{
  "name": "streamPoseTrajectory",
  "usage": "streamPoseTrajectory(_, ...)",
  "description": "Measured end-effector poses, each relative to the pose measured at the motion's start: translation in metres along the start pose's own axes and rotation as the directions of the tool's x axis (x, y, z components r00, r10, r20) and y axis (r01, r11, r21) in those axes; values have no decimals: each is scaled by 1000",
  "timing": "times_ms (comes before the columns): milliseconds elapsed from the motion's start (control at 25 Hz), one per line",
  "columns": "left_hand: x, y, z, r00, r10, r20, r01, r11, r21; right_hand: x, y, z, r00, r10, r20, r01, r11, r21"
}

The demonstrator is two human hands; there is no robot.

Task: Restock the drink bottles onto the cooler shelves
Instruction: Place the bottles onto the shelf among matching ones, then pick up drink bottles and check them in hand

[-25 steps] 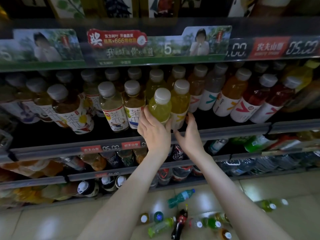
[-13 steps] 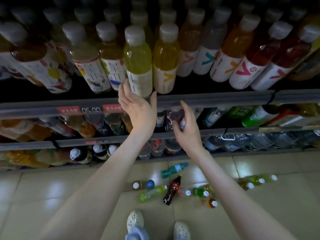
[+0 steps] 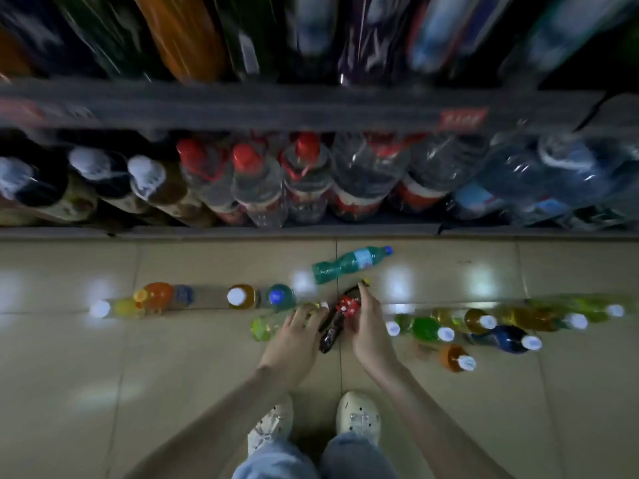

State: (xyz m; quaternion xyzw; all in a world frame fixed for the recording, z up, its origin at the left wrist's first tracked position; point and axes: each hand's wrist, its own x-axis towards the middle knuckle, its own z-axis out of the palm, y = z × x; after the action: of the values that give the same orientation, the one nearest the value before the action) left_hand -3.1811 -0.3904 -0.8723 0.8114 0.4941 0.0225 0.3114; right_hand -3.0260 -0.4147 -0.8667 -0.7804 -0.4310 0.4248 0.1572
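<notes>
Several drink bottles lie and stand on the tiled floor in front of the cooler shelves (image 3: 311,233). My right hand (image 3: 368,326) grips a dark cola bottle (image 3: 330,335) with a red label, which lies on the floor; its fingers reach up toward the cap. My left hand (image 3: 299,328) is just to the left, fingers curled over the neck end of a light green bottle (image 3: 262,328) lying on its side. A teal bottle (image 3: 345,266) with a blue cap lies just beyond both hands.
The bottom shelf holds red-capped water bottles (image 3: 256,188) and dark white-capped bottles (image 3: 100,174). Orange and yellow bottles (image 3: 155,297) stand to the left, green, blue and amber ones (image 3: 484,326) to the right. My two white shoes (image 3: 358,414) stand below the hands.
My view has dropped from the upper shelves to the floor. Both hands left the yellow bottles on the shelf and came down onto the bottles on the floor.
</notes>
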Motion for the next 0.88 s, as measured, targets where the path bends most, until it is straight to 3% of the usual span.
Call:
streamPoseTrajectory(320, 62, -102, 195, 960, -98, 261, 62, 988, 142, 126, 150, 163, 952, 306, -27, -301, 946, 117)
streamPoseTrajectory(440, 66, -119, 236, 943, -127, 307, 106, 991, 87, 150, 172, 192, 944, 303, -129, -292, 951, 98)
streamPoseTrajectory(520, 65, -122, 244, 935, -114, 335, 105, 993, 45, 155, 177, 200, 929, 356, -102, -332, 922, 197)
streamPoseTrajectory(680, 55, -98, 216, 945, -87, 316, 124, 988, -96, 118, 174, 176, 974, 219, -50, -197, 940, 278)
streamPoseTrajectory(760, 42, -71, 184, 924, -178, 339, 263, 939, -222, 79, 155, 154, 987, 164, 1, -154, 924, 349)
streamPoseTrajectory(880, 15, -20, 118, 849, -283, 445, 398, 898, -189, 15, 118, 108, 999, 44, -17, -31, 890, 456)
